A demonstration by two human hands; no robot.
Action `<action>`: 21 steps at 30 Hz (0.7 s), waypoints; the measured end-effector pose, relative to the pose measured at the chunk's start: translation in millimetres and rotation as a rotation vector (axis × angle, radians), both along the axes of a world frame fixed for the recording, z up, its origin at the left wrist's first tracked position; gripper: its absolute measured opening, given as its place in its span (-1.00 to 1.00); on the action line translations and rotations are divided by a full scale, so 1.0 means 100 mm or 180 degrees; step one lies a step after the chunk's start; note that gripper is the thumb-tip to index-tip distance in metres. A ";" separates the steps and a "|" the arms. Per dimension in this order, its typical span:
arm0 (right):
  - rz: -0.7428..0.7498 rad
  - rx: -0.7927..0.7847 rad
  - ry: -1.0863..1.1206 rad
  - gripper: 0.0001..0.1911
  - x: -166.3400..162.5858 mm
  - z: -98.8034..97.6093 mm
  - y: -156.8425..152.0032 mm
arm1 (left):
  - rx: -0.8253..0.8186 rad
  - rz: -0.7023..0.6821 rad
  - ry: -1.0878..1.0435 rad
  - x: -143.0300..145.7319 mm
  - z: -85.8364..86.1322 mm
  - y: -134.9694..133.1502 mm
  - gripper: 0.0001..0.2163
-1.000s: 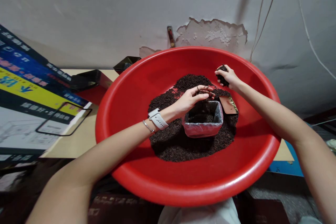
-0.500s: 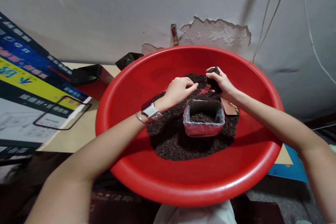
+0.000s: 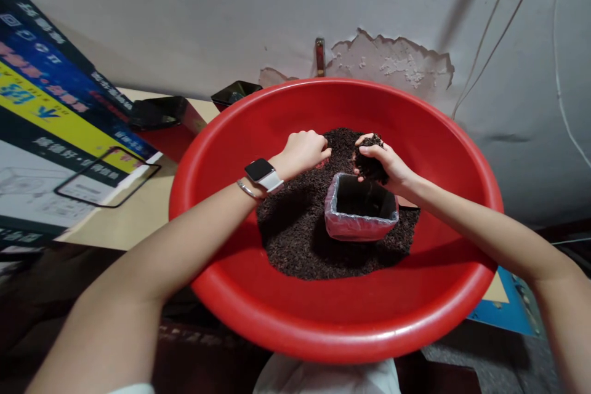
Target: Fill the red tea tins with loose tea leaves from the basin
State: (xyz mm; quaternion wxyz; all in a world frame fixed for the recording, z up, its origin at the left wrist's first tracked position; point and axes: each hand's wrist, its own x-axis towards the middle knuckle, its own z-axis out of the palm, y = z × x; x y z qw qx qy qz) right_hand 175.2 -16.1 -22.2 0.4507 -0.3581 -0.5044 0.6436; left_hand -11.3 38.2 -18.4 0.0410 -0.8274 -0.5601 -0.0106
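A big red basin [image 3: 258,314] holds a heap of dark loose tea leaves [image 3: 300,240]. In the heap stands a small square box lined with clear plastic [image 3: 359,208]. My right hand [image 3: 385,165] is closed round a handful of the dark leaves, just above the box's far rim. My left hand [image 3: 302,151], with a white-strapped watch and a bangle on the wrist, is curled into the heap to the left of the box; its fingers dig into the leaves.
The basin sits on a pale table [image 3: 133,218]. A blue, yellow and white printed carton [image 3: 50,129] lies at the left. Dark small boxes [image 3: 157,112] stand behind the basin's left rim. A grey peeling wall [image 3: 388,55] with hanging cables rises behind.
My right hand has carried its handful of leaves from the far right of the heap to above the box. My left hand has left the box's rim and moved left into the heap.
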 end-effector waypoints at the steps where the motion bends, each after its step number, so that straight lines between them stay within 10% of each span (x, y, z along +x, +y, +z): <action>1: 0.0031 -0.0033 0.0021 -0.64 0.00 -0.01 0.00 | 0.0000 0.0008 -0.0008 0.00 0.00 0.00 -0.64; 21: 0.0568 -0.0360 0.0148 -0.64 0.03 -0.02 0.02 | -0.0190 0.0014 0.0066 -0.03 -0.06 0.06 -0.67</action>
